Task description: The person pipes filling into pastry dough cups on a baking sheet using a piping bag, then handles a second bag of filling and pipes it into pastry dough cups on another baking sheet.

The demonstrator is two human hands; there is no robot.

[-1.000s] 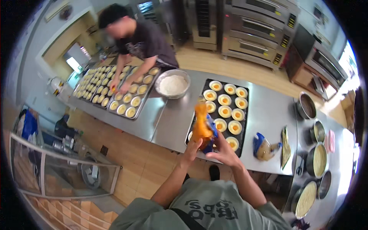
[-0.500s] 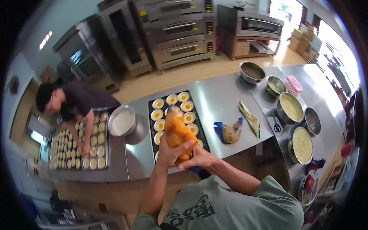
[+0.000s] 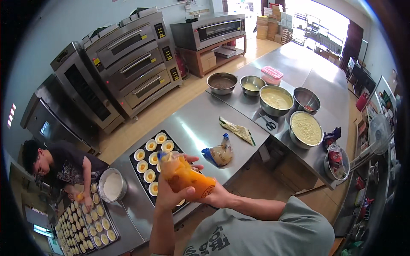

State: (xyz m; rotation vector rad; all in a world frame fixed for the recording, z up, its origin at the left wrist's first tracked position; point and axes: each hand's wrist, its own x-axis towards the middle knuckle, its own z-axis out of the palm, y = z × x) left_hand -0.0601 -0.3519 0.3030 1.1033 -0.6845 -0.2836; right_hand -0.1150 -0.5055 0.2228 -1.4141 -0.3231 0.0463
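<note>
Orange bag (image 3: 185, 176), still aloft: our left hand (image 3: 171, 194) clasps it, fingers newly visible beyond; right hand (image 3: 218, 196) alongside, grip unclear.

Upper-body clothing of the worker, seen from above.
The shirt (image 3: 260, 232) is a muted grey-green, plain and matte, with soft creases across the cloth; its short right sleeve (image 3: 309, 219) fits loosely. Bold dark lettering (image 3: 213, 243), in blocky, uneven characters set in rows, marks the chest and is partly cut off below. The left forearm (image 3: 162, 230), right forearm (image 3: 258, 208), left hand (image 3: 168, 195) and right hand (image 3: 218, 196) are bare.
</note>
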